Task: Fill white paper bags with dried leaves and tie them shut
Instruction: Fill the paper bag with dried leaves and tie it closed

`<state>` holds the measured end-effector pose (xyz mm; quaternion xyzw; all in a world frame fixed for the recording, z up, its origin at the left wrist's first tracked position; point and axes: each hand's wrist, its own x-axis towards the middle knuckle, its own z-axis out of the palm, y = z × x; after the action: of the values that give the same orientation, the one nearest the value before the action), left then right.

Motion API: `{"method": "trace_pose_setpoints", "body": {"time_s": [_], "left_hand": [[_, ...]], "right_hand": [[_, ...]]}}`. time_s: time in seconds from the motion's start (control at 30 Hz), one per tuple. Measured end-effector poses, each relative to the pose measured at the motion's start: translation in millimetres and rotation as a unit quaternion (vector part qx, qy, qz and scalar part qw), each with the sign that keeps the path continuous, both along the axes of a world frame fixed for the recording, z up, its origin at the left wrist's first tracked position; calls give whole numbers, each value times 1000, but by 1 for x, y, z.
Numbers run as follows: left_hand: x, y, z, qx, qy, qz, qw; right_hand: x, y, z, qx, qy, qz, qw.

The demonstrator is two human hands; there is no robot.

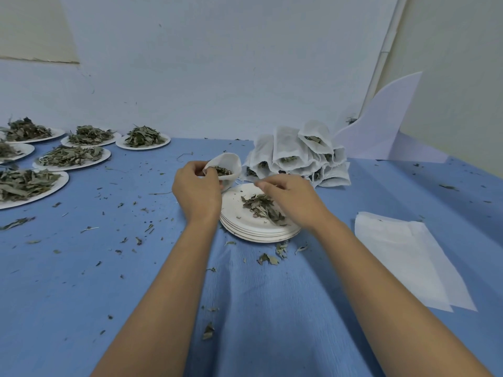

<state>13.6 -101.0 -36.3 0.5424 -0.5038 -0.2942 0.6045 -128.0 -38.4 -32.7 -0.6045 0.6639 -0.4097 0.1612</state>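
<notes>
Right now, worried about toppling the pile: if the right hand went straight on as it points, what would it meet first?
Likely the open bag in the left hand; the right hand points across the plate toward it, not the bag pile. Depth is unclear.

Left hand: back up, fingers curled, thumb and fingertips pinching the rim of the paper bag, which sits just past the fingertips.
Right hand: back up, fingertips bunched (grip on anything unclear).
Forearms: bare, stretched forward, angled inward; hands near, apart.
</notes>
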Motion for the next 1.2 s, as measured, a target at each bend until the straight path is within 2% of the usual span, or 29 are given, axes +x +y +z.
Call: {"method": "trace_pose_setpoints", "body": {"time_s": [0.1,0.27,0.47,0.7,0.83,1.07,1.2], "left_hand": [[0,0,0,3,-2,1,1000],[0,-1,-1,5,0,-1,1000],[0,-1,-2,3,3,-1,1000],[0,-2,-2,10,3,-2,1000],[0,-1,-2,8,5,-4,1000],[-1,-1,-2,13,2,-7,1000],[0,-1,-3,10,0,-8,1000]], "right_hand": [[-3,2,6,-3,30,5,1000],[-2,4,15,133,108,90,981],[3,3,13,227,192,165,940],[3,3,10,214,277,135,927],[13,4,14,227,252,95,936],[9,3,11,226,298,133,918],[7,-3,1,151,303,83,937]]}}
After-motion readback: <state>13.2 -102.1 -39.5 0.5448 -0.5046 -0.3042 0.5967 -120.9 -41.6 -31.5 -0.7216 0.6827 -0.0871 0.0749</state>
